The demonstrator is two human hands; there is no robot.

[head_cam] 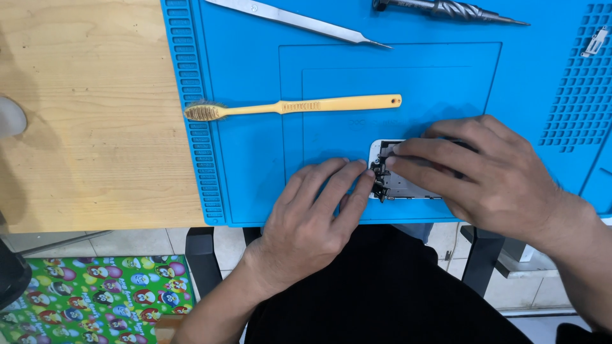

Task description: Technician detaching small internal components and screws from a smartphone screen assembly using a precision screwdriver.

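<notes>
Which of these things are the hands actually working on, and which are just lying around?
In use: phone part, touched by left hand and right hand; blue mat under it.
Lying about: yellow brush, tweezers, screwdriver, small metal piece.

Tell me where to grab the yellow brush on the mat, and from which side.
Grip the yellow brush mid-handle, at the ribbed section, coming straight down from above. It lies flat and clear on the blue mat, bristles at its left end, probably leaving both long edges open to pinch.
</notes>
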